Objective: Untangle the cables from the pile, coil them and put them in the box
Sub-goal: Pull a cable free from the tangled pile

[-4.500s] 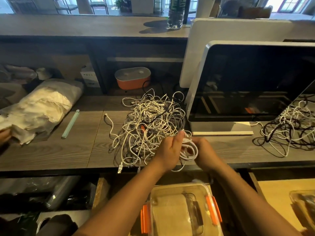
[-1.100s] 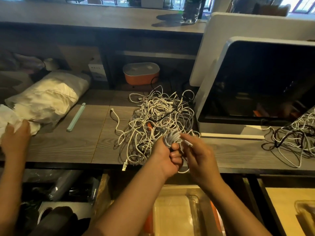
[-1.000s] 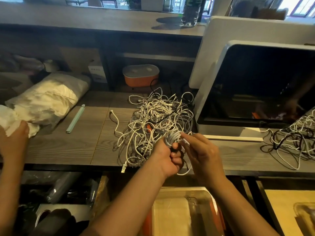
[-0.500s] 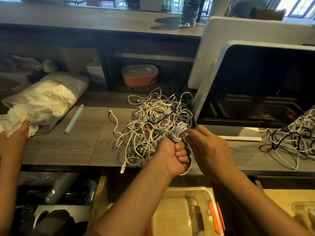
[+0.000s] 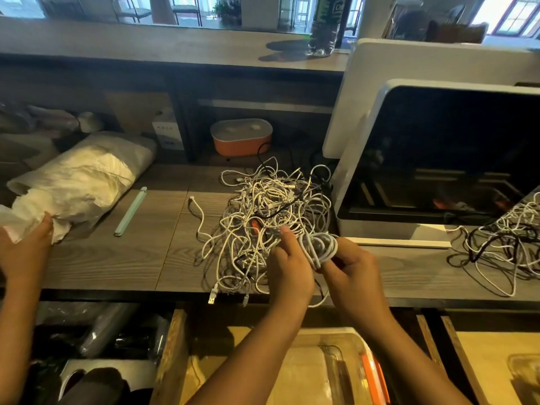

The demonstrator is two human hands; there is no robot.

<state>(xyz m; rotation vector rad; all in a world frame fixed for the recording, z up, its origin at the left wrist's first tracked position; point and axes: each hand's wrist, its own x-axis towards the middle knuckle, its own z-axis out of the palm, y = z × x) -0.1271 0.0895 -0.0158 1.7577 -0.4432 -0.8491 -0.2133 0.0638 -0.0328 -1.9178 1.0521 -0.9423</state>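
As they meet at the near edge of the pile (image 5: 263,211), both hands hold a coil (image 5: 320,247)
The left hand (image 5: 289,271) and right hand (image 5: 352,273) curl round its smooth, pale loops

the cable pile (image 5: 263,223) lies on the desk (image 5: 122,258), left of the monitor (image 5: 438,159), behind the box (image 5: 344,372).

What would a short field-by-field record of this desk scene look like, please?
Held item: white coiled cable, gripped by left hand and right hand
Main tangle: cable pile on the desk, just left of the coil
Box: clear box with orange latches, below the desk's front edge
Second tangle: black-and-white cables, far right
Bystander: another person's hand touching a plastic bag, far left
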